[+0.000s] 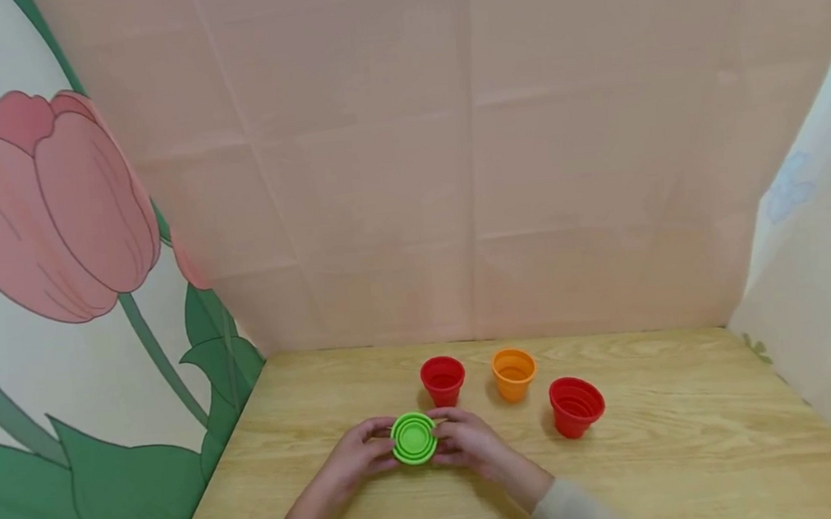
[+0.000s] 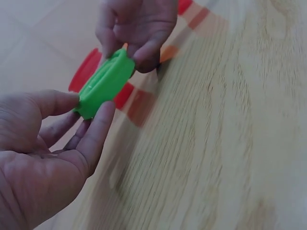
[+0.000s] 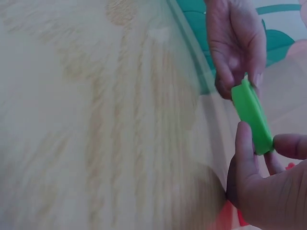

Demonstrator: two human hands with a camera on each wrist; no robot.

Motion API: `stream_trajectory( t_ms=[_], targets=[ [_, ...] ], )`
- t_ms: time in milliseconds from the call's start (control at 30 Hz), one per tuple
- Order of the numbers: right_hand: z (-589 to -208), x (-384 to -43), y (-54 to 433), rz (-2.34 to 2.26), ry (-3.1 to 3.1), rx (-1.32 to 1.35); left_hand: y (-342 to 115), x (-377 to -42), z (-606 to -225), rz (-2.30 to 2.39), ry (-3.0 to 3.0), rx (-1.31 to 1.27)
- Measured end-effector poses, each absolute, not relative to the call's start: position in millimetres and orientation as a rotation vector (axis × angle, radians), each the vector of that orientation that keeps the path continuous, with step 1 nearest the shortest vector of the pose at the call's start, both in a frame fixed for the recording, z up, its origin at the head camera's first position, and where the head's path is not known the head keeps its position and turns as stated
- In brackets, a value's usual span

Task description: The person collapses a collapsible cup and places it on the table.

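Cup (image 1: 414,438), green and shallow, its wall folded into concentric rings, held between two hands over the near middle part of the wooden table (image 1: 684,450). The left hand (image 1: 361,452) pinches the left side between thumb and fingers; the right hand (image 1: 470,443) grasps the right side in the same way. In both wrist views the cup is tilted and appears clear of the tabletop. Just beyond it stands one red cup (image 1: 444,382); an orange cup (image 1: 515,376) and a second red cup (image 1: 577,407) stand farther right, all upright with mouths upward. Handling, as judged from form and finish: the material looks like silicone, light, pliable and unlikely to break, with a matt surface that should offer good friction. The thicker rim probably affords the firmest hold, taken at opposite sides; pressure on the thin folds may make the wall buckle or spring.
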State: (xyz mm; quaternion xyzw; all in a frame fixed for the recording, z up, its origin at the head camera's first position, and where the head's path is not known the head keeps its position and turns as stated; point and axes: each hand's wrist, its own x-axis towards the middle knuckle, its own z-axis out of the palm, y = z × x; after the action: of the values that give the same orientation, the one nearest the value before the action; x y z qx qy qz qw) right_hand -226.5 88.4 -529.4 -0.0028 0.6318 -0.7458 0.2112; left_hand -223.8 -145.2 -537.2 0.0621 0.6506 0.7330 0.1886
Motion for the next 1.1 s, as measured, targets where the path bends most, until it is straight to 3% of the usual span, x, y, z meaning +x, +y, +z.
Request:
stream_trajectory(
  t_ms=[1100],
  targets=[
    [-523,-228,53,-1.879,2.039,-0.013,-164,-224,-531,1.824,2.118,0.071]
  ],
)
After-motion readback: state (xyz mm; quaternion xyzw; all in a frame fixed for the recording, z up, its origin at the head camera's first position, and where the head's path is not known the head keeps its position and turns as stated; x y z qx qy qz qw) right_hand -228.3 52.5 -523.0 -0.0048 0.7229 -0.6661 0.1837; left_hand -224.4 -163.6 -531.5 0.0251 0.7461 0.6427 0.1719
